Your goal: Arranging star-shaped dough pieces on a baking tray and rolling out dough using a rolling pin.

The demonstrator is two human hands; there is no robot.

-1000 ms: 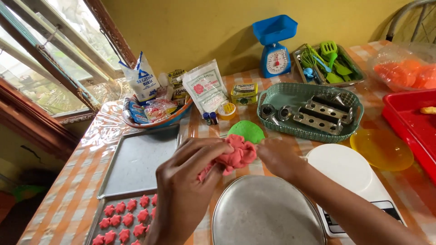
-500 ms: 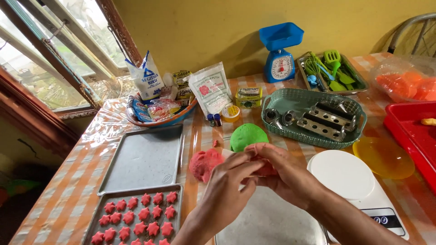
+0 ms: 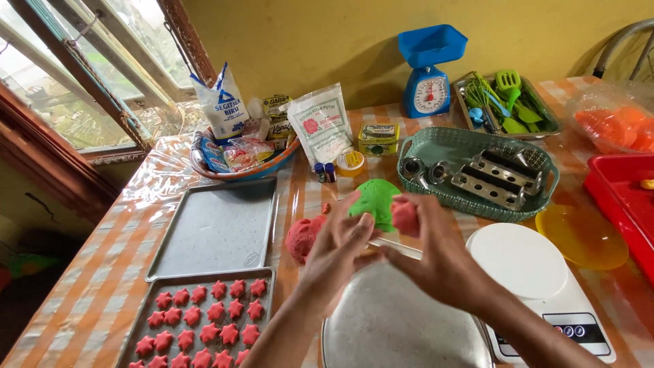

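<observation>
My right hand (image 3: 436, 262) grips a small lump of red dough (image 3: 405, 215) at its fingertips, raised above the table. My left hand (image 3: 337, 249) is close beside it, fingers stretched toward the lump and touching the right hand's fingers. A larger red dough mass (image 3: 303, 236) lies on the table to the left of my hands. A green dough ball (image 3: 375, 200) sits just behind them. Below my hands lies a round metal tray (image 3: 402, 327). A thin white stick (image 3: 398, 249) shows between my hands.
An empty baking tray (image 3: 218, 228) and one with several red star-shaped pieces (image 3: 197, 320) lie at left. A white digital scale (image 3: 538, 286), yellow plate (image 3: 582, 235), green basket with metal tools (image 3: 477, 170), blue scale (image 3: 429, 71), red tray (image 3: 623, 197) and ingredient packets (image 3: 320, 126) surround them.
My hands pulled a small piece off the red dough, left the big mass on the table, and lifted the piece up to the right in front of the green ball.
</observation>
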